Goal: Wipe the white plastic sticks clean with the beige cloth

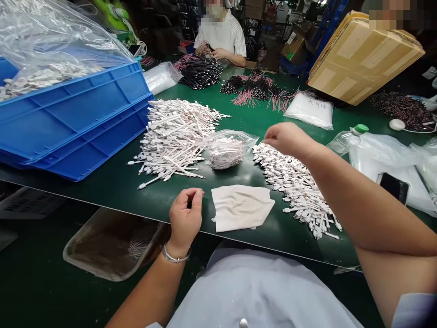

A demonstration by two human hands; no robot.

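My left hand (186, 215) rests at the near edge of the green table (112, 187), fingers curled with thumb against forefinger; whether anything is pinched there is hidden. A white cloth (241, 207) lies just right of it. My right hand (288, 138) hovers over the far end of a pile of small white parts (297, 187), fingers bunched downward, their contents hidden. A small clear bag of white parts (227, 150) lies between that pile and a bigger heap of white strips (175, 136).
Stacked blue crates (78, 118) with a plastic bag of parts stand at left. A clear bin (112, 246) hangs below the table edge. A bottle (346, 139), a phone (392, 187) and plastic bags lie right. A cardboard box (362, 59), wire bundles (256, 89) and another person (221, 34) are beyond.
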